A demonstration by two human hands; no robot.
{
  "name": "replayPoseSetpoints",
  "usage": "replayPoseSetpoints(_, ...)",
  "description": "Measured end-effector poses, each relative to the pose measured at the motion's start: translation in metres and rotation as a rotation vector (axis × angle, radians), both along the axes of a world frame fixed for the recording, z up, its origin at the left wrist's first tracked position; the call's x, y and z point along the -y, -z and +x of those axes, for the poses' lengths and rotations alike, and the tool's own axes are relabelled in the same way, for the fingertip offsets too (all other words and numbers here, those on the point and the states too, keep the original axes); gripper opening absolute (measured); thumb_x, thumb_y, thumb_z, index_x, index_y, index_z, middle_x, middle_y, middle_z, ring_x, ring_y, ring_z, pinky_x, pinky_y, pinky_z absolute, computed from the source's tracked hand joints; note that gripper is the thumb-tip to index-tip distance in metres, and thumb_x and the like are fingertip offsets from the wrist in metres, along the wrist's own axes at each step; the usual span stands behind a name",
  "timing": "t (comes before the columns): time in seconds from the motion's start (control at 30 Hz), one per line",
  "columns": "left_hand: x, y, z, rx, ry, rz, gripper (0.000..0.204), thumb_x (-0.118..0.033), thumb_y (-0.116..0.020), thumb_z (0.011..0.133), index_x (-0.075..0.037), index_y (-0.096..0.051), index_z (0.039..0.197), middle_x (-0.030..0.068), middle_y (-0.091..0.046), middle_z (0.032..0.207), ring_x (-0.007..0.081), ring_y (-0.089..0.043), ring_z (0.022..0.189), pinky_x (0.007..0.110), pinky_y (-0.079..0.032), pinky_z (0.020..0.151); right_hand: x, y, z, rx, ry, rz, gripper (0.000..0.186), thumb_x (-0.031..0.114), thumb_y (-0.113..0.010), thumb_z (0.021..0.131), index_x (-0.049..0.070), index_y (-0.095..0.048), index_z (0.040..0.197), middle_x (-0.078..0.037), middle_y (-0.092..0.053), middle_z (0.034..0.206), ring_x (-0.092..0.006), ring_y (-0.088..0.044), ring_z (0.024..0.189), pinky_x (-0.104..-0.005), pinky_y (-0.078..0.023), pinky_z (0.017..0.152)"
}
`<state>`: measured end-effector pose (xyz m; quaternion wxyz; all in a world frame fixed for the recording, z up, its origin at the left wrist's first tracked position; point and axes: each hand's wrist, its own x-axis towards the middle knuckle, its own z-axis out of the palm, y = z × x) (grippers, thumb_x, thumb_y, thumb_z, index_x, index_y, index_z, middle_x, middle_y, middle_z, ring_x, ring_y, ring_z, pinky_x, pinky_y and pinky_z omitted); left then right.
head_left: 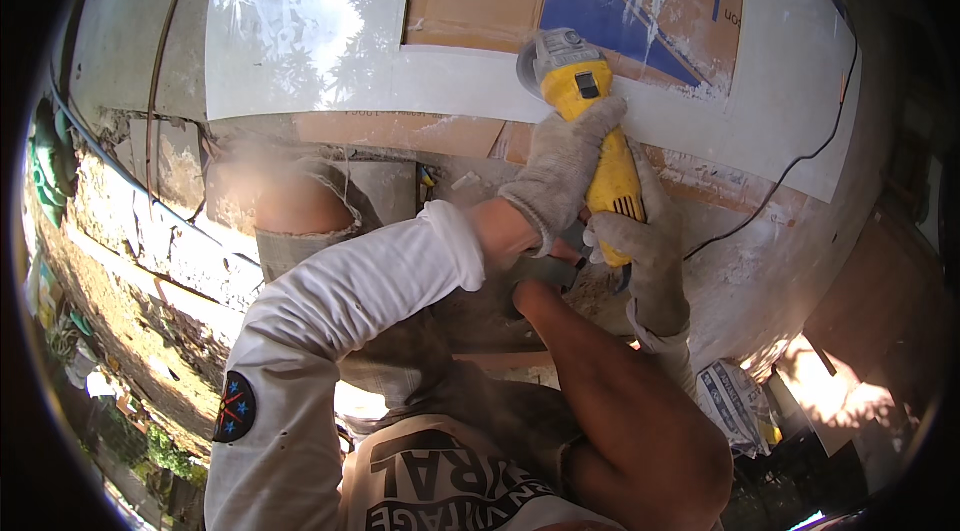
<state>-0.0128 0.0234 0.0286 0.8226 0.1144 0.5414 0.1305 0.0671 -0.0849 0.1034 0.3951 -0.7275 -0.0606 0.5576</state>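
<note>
The right hand (648, 239) wraps the rear of the grinder (615, 176), the left hand (570, 146) its front; both grips should be firm. Beyond, its disc (526, 68) sits over the white sheet (460, 81) beside the opening; a steady, even pass seems best. Count: two gloved hands, one grinder, one disc, one sheet.
</note>
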Motion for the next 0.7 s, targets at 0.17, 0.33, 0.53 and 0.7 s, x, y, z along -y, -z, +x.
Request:
replayPoseSetpoints(0.17,0.005,0.003,0.007,0.013,0.046,-0.021,0.044,-0.037,-0.085,0.101,-0.003,-0.071,0.124,0.0117,-0.077,0.104,0.0245,-0.078,0.088,0.041,-0.065,0.080,0.011,0.002,0.007,-0.005,0.002,0.008,0.103,0.010,-0.082,0.079,-0.008,-0.042,0.172,-0.014,-0.073,0.113,-0.0159,-0.073,0.084,-0.0288,-0.062,0.065)
replayPoseSetpoints(0.33,0.006,0.006,0.019,0.043,0.056,-0.013,0.041,-0.031,-0.086,0.102,-0.003,-0.066,0.124,0.0113,-0.074,0.101,0.0242,-0.076,0.084,0.041,-0.066,0.076,0.017,0.011,0.012,0.073,0.048,-0.006,0.098,0.008,-0.081,0.080,-0.010,-0.045,0.169,-0.013,-0.074,0.111,-0.0156,-0.074,0.085,-0.0290,-0.062,0.066)
replayPoseSetpoints(0.53,0.010,0.006,0.029,0.039,0.101,0.003,0.041,-0.031,-0.086,0.102,-0.003,-0.066,0.124,0.0113,-0.074,0.101,0.0240,-0.076,0.084,0.040,-0.067,0.076,0.024,0.007,0.020,0.030,0.080,0.022,0.097,0.008,-0.080,0.081,-0.008,-0.046,0.170,-0.013,-0.075,0.112,-0.0142,-0.074,0.085,-0.0282,-0.061,0.069)
replayPoseSetpoints(0.7,0.018,0.011,0.038,0.055,0.112,-0.014,0.040,-0.030,-0.086,0.102,-0.003,-0.066,0.122,0.0111,-0.074,0.100,0.0239,-0.077,0.082,0.041,-0.067,0.073,0.031,0.009,0.024,-0.004,0.143,0.051,0.093,0.009,-0.080,0.083,-0.007,-0.048,0.169,-0.013,-0.075,0.112,-0.0141,-0.074,0.086,-0.0278,-0.061,0.070)
